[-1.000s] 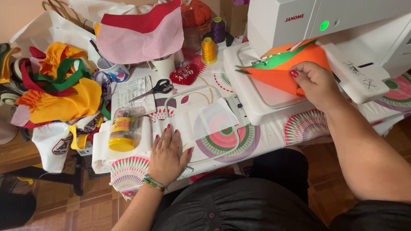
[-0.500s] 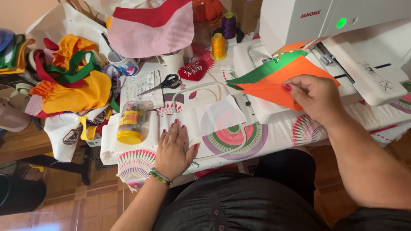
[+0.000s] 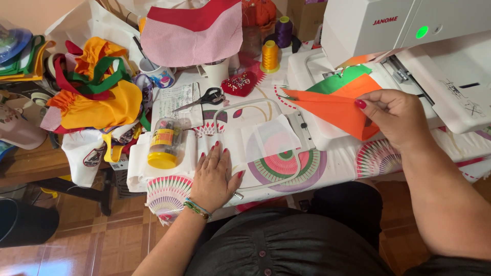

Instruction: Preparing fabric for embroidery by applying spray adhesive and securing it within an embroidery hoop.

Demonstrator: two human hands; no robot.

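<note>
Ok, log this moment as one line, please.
right hand: pinching orange fabric by sewing machine | left hand: flat on white cloth | nearby: yellow-lidded jar, scissors

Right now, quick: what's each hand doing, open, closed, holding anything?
Left hand: open, flat on the white cloth, holding nothing.
Right hand: closed, pinching the orange fabric piece.

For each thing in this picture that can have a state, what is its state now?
Orange fabric piece: lifted, pinched by the right hand.
Green fabric piece: lying under the orange one.
Left hand: flat on the white cloth, holding nothing.
Black-handled scissors: closed, lying flat.
Clear jar with yellow lid: closed, on its side.
White sewing machine: green light on.
</note>
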